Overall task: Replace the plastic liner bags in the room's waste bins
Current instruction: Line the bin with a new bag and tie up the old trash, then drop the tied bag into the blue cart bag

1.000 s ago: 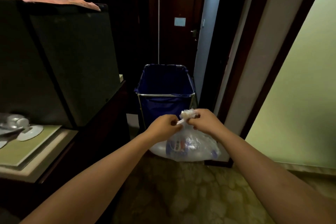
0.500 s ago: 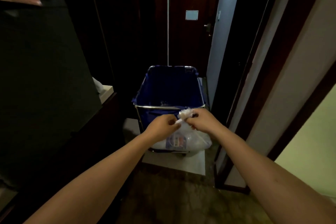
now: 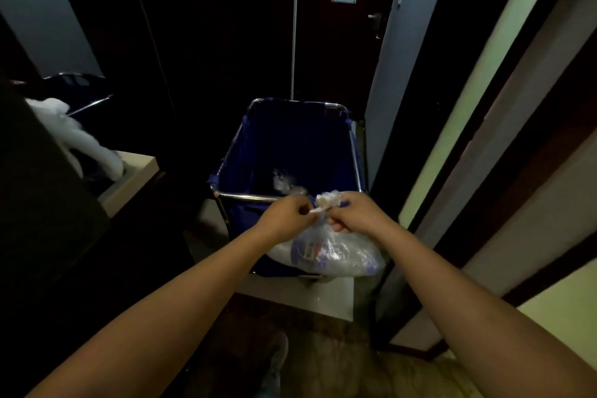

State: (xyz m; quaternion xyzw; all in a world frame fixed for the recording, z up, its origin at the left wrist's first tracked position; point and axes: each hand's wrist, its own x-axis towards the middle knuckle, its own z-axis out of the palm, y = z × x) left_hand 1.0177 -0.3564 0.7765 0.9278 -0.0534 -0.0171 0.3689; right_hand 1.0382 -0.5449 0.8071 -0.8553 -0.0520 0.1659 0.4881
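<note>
Clear plastic, crumpled: the used liner bag (image 3: 326,252) hangs between our hands just in front of the near rail of the blue cart (image 3: 292,152), its bulging bottom low against the cart's front cloth. Left hand (image 3: 286,220) pinches one twisted end of the bag's neck; right hand (image 3: 353,213) is clenched on the other, with a white tuft of plastic (image 3: 328,199) sticking up above the knuckles. We judge this to be knot-tying, neck gathered and the ends being pulled apart to cinch. Rubbish shows through the film, something with a blue and red label; we cannot read it. Inside the cart, near the front, another bit of clear plastic (image 3: 284,181) lies in the dark, so at least some waste looks dumped already. Light is poor, corridor narrow, a closed door (image 3: 342,42) beyond. Progress, as we read it: old bag is out of its bin and nearly sealed. Left to do: drop it in the cart, then fit a fresh liner. No bin and no new bag are visible here, so we cannot say how many bins remain.
</note>
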